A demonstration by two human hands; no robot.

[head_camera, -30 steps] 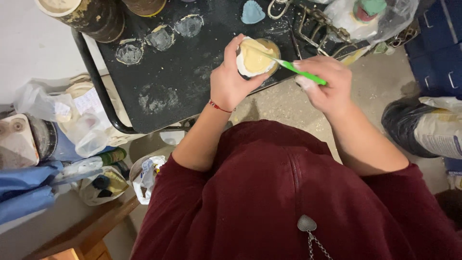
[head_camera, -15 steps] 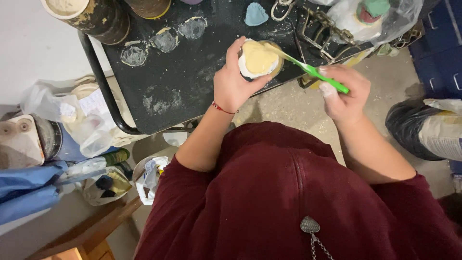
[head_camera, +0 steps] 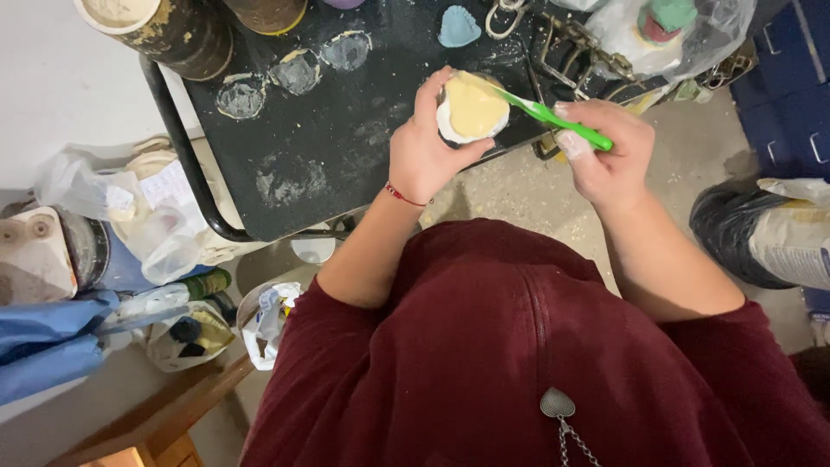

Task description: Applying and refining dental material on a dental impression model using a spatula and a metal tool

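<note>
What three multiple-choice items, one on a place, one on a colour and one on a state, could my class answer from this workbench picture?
1. Where is the small blue shell-shaped piece?
A. on the black tabletop
B. on the floor
C. in the left hand

2. What colour is the handle of the tool in the right hand?
A. red
B. green
C. white

3. How is the round white mould held?
A. lying on the table
B. gripped in the left hand above the table edge
C. wrapped in plastic

Key: 1 A, the blue piece lies on the tabletop. 2 B, the right hand holds a green tool. 3 B, the left hand grips the mould.
</note>
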